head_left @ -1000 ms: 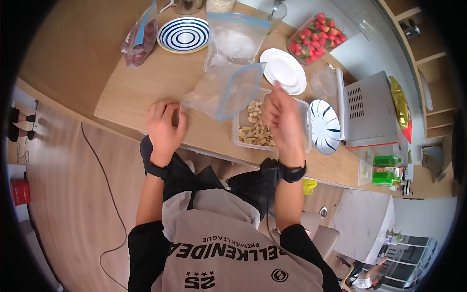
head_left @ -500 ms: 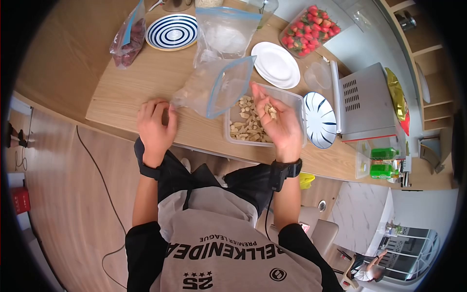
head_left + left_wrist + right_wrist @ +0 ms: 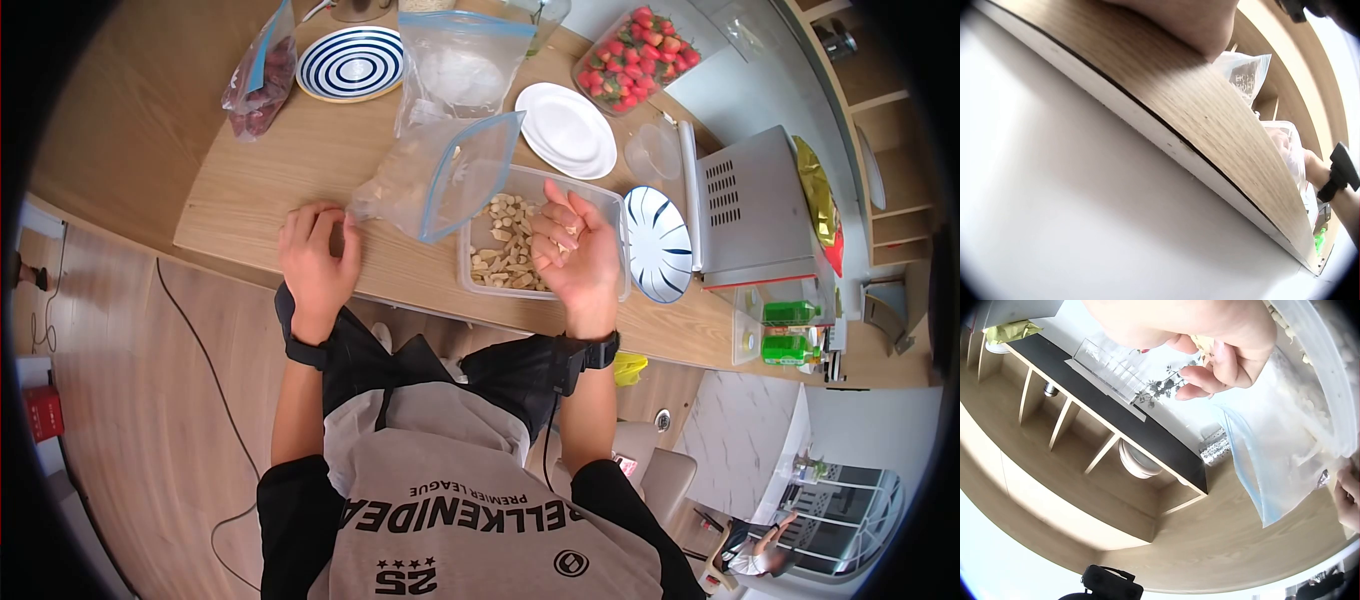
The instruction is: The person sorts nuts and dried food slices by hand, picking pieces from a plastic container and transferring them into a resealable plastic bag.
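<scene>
Pale pieces (image 3: 512,262), long axes mixed

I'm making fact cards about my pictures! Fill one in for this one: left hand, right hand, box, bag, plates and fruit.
Left hand: the left hand rests on the table, close to a corner of the open bag
Right hand: the right hand holds some pale pieces above the box
Box: the clear box has more pale pieces inside
Bag: the open bag has a blue edge around its mouth
Plates: one white plate, one blue-ringed plate, one blue-striped plate
Fruit: many strawberries
</scene>
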### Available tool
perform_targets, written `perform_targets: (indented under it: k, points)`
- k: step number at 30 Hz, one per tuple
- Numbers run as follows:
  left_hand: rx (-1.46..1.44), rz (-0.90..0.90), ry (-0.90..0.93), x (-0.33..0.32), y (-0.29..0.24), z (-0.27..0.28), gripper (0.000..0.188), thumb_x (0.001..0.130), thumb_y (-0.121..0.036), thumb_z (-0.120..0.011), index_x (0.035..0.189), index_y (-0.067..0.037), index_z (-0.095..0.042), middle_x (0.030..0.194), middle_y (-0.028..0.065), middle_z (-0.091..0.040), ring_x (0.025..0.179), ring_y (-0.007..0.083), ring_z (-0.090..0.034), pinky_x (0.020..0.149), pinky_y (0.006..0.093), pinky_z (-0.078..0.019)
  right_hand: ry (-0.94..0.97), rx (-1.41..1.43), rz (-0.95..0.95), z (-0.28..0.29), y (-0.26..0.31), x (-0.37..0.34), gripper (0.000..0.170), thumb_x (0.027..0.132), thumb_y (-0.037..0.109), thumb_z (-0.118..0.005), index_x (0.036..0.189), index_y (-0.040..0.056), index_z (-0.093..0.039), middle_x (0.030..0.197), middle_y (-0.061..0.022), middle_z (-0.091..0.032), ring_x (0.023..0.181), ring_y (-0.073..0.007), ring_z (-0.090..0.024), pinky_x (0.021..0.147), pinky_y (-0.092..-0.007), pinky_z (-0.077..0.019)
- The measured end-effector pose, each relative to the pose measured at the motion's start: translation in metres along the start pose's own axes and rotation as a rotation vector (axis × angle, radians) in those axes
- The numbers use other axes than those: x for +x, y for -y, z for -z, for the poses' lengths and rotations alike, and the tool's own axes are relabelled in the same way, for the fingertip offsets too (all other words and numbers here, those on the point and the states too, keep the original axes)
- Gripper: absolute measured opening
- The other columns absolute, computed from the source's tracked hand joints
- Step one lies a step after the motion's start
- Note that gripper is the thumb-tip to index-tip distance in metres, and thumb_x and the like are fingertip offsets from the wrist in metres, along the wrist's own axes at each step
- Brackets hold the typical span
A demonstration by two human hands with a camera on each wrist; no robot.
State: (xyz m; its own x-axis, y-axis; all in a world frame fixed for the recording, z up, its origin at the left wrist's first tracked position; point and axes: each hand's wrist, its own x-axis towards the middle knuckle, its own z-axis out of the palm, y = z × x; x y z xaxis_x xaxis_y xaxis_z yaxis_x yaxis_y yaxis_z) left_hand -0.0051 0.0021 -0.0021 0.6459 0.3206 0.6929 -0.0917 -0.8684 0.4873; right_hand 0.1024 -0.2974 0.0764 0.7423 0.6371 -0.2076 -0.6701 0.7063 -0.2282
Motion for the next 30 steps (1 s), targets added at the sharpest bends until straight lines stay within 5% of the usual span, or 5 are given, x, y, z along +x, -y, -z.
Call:
perform_targets:
  k: [8,13,19,22,30]
  points:
    - [0.006,-0.011,0.001,0.000,-0.001,0.001,0.009,0.089,-0.011,-0.073,0.091,-0.003,-0.070,0.101,0.0085,-0.070,0.094,0.0315,-0.063,0.082,0.0428,-0.0475,-0.067,-0.087,0.035,-0.013,-0.005,-0.002,0.053,0.096,0.011,-0.043,0.144,-0.0091,-0.053,0.110,-0.0140,-0.071,0.075,-0.0176,-0.051,0.057,-0.0279,-0.0369]
    - [0.003,-0.003,0.006,0.000,-0.001,0.001,0.010,0.089,-0.012,-0.073,0.091,-0.003,-0.070,0.101,0.0081,-0.070,0.093,0.0310,-0.063,0.082,0.0423,-0.0474,0.017,-0.141,0.060,-0.005,-0.008,0.000,0.061,0.096,-0.001,-0.048,0.155,-0.0105,-0.035,0.155,-0.0292,-0.048,0.092,-0.0189,-0.060,0.069,-0.0272,-0.0509]
    - [-0.003,-0.005,0.015,0.002,-0.002,0.003,0.009,0.089,-0.011,-0.072,0.091,-0.002,-0.070,0.100,0.0101,-0.070,0.092,0.0331,-0.063,0.081,0.0439,-0.0487,-0.006,-0.182,0.121,-0.007,-0.012,0.001,0.065,0.099,-0.008,-0.048,0.160,-0.0087,-0.022,0.156,-0.0383,-0.041,0.097,-0.0214,-0.064,0.089,-0.0269,-0.0566]
    - [-0.017,-0.015,0.003,0.001,-0.001,0.001,0.008,0.089,-0.009,-0.072,0.091,-0.001,-0.070,0.101,0.0123,-0.070,0.093,0.0349,-0.064,0.082,0.0458,-0.0499,-0.128,-0.237,0.171,-0.021,-0.018,0.001,0.064,0.102,-0.005,-0.048,0.161,-0.0058,-0.022,0.158,-0.0394,-0.038,0.092,-0.0175,-0.063,0.079,-0.0236,-0.0556]
    - [0.007,-0.025,0.095,0.001,0.001,0.000,0.012,0.095,-0.010,-0.067,0.096,0.001,-0.071,0.103,0.0185,-0.072,0.098,0.0396,-0.065,0.086,0.0474,-0.0519,0.022,-0.139,0.105,0.000,-0.016,-0.005,0.047,0.107,0.019,-0.050,0.148,-0.0033,-0.050,0.094,-0.0049,-0.067,0.054,-0.0096,-0.044,0.048,-0.0213,-0.0358]
